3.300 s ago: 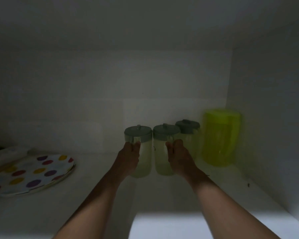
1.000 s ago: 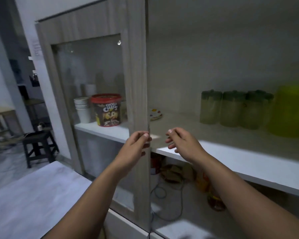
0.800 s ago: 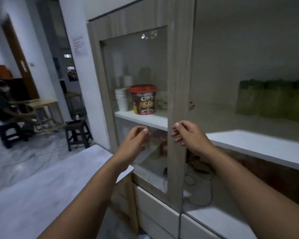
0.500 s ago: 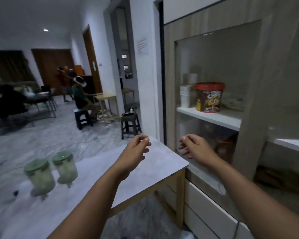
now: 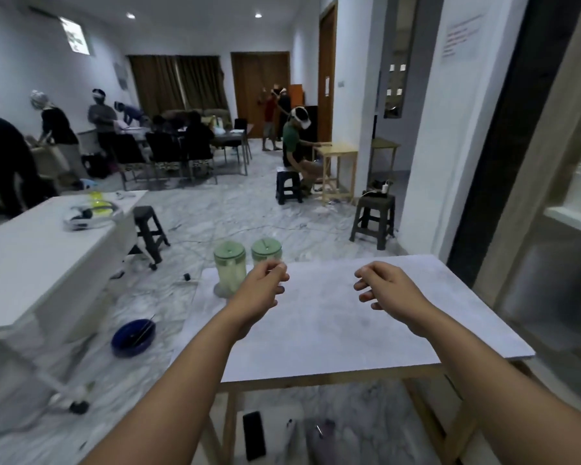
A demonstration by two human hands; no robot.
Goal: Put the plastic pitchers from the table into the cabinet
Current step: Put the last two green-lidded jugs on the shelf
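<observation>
While both hands are empty, two pale green translucent plastic pitchers with round green lids stand upright at the far left corner of the grey-white worktop (image 5: 332, 327), just beside each other and within easy reach for a paired pickup. The left pitcher (image 5: 230, 270) is in full view; the right pitcher (image 5: 266, 251) is partly hidden behind the left hand (image 5: 262, 290), whose fingers are loosely curled, its grip half open and holding nothing. Whether those fingertips already touch the right pitcher cannot be told. Further right, the right hand (image 5: 384, 285) hovers over bare worktop, well apart from both pitchers, its grip likewise slack and empty. Both forearms reach forward side by side, which suggests one pitcher is meant for each hand. At the far right edge stands the wood-framed, glass-fronted cabinet (image 5: 550, 182), near the worktop, so the carry should be short. Counted: two pitchers on the worktop, two hands, one cabinet. Judging by this, the next step is closing each hand round a pitcher.
</observation>
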